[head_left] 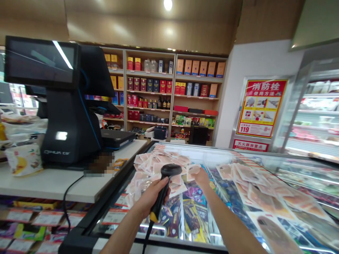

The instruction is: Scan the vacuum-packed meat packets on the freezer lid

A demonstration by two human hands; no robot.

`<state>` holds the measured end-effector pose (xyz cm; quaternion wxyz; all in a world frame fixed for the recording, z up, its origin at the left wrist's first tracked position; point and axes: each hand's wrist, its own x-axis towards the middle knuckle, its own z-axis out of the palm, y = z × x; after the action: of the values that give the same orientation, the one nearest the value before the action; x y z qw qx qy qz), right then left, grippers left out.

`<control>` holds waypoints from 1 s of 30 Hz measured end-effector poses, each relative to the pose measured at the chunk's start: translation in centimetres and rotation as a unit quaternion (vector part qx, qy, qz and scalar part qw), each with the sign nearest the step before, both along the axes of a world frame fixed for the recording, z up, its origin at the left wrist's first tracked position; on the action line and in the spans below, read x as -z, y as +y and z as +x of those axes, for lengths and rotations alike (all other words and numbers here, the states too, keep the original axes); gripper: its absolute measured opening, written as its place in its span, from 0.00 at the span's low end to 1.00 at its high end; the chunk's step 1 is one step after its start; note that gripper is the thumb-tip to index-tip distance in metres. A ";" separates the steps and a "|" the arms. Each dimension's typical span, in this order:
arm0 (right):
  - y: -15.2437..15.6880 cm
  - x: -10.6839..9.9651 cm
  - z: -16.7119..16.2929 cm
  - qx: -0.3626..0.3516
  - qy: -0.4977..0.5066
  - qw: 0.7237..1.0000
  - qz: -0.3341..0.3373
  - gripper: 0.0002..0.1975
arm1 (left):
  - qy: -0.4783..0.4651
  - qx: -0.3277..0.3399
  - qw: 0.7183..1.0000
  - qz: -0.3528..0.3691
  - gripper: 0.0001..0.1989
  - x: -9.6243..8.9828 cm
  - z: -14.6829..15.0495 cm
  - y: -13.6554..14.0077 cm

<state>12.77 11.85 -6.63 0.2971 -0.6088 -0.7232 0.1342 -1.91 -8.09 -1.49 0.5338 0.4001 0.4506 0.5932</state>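
My left hand (pixel 153 195) is wrapped round the handle of a black barcode scanner (pixel 171 170) with a yellow lower end. Its cable hangs down toward me. Just right of the scanner head, my right hand (pixel 202 178) pinches the edge of a flat clear packet (pixel 191 171), apparently a bagged phone case. Below both hands is a glass-topped chest freezer (pixel 196 155). On the left of the glass lies a heap of similar packets (pixel 148 163). A second spread of packets (pixel 265 195) covers the right side, some showing a camera cut-out.
A black checkout terminal (pixel 71 130) stands on the white counter (pixel 66 185) at left, beside a white printed pouch (pixel 24 158). Snack racks (pixel 31 225) sit under the counter. Shelves of boxed goods (pixel 150 84) line the back; a lit display fridge (pixel 315 116) is at right.
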 end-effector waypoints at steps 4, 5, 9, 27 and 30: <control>-0.2 0.2 1.8 0.017 0.060 0.998 0.009 0.14 | 0.002 -0.001 1.000 0.001 0.14 -0.4 0.7 0.0; -0.4 0.3 2.2 0.020 0.096 0.995 0.009 0.14 | 0.002 0.001 1.000 0.000 0.14 -0.5 0.9 0.0; -1.3 0.9 3.4 -0.020 0.319 0.946 -0.049 0.17 | 0.006 0.021 1.000 -0.003 0.15 -1.1 1.7 0.1; -2.3 1.3 5.4 -0.035 0.471 0.874 -0.116 0.17 | -0.013 0.077 0.997 0.023 0.14 -2.0 3.6 0.9; -2.5 1.0 5.7 -0.026 0.467 0.877 -0.113 0.16 | -0.016 0.084 0.996 0.032 0.14 -2.0 3.7 1.0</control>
<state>18.52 9.32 -7.58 0.5257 -0.4861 -0.4959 0.4914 1.75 -7.09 0.46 0.5757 0.4435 0.3877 0.5671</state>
